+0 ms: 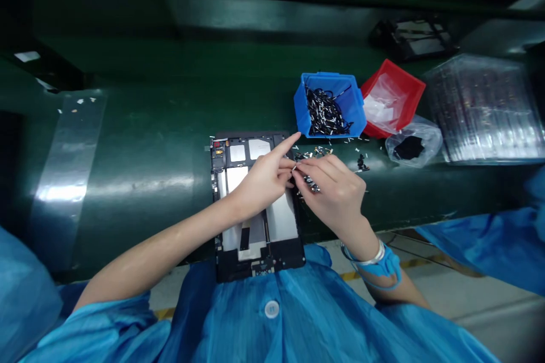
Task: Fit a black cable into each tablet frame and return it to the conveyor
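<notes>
- left hand (264, 178): bare forearm slants up and rightward; index finger straight, pointing away from body; thumb and other fingers pinched, grip closed
- right hand (336, 193): just right of left hand, back up, wrist bent inward, fingers curled, grip closed
- fingertips of both hands touch

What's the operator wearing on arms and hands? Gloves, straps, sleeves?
No gloves: left hand and right hand are bare, and both forearms are uncovered. The left sleeve is short, in shiny blue smock fabric. The right wrist carries a silver bangle and, next to it, a blue wrist strap. The smock front has one white button.
</notes>
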Available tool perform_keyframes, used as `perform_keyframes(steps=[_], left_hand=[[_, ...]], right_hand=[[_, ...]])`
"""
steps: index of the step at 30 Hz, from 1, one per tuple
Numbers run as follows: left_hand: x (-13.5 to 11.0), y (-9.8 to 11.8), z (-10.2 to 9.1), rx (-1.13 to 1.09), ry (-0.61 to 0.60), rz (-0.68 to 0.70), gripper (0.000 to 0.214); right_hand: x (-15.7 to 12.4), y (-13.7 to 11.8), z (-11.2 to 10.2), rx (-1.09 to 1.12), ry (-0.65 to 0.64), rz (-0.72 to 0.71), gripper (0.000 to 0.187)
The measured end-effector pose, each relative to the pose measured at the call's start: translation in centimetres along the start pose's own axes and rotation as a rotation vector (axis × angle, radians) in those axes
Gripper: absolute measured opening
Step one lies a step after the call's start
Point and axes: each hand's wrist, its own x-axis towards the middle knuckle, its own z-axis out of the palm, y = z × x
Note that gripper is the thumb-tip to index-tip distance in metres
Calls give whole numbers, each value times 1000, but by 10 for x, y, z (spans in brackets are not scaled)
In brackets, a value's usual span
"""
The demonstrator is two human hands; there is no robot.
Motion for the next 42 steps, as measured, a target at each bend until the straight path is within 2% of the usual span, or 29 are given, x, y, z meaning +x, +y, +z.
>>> perform_keyframes(steps=[3, 5, 10, 15, 18, 23, 26, 30, 33, 35, 37, 40, 42], left_hand=[[0, 0, 1, 46, -9, 12, 75], [1, 0, 1, -10, -26, -24, 77], [3, 0, -2, -171, 13, -114, 78], [3, 0, -3, -170, 18, -109, 73], [2, 0, -2, -78, 21, -76, 73], [-2, 1, -1, 268, 6, 99, 72], [-3, 4, -1, 263, -21, 81, 73], [0, 6, -3, -41, -48, -106, 79], [3, 5, -3, -139, -57, -167, 85], [3, 4, -2, -116, -62, -158, 87], [0, 5, -2, -83, -74, -148, 88], [-17, 13, -11, -92, -94, -140, 89], [-38, 22, -24, -87, -62, -90, 84]], right_hand=[[0, 3, 1, -43, -6, -3, 9], [0, 8, 0, -50, 3, 20, 10], [1, 11, -4, 115, 28, 15, 10], [-2, 7, 0, 90, 24, -5, 13], [-1, 7, 0, 67, -3, -35, 10], [3, 7, -3, 2, -94, -105, 15], [4, 12, -5, -39, -103, -42, 19], [3, 23, -12, -182, -13, 143, 20], [2, 21, -15, -98, -42, 36, 33], [2, 16, -14, -30, -84, -97, 27], [3, 11, -11, -17, -119, -165, 21], [8, 2, -8, 31, -142, -181, 21], [11, -6, -7, 149, -116, -128, 20]])
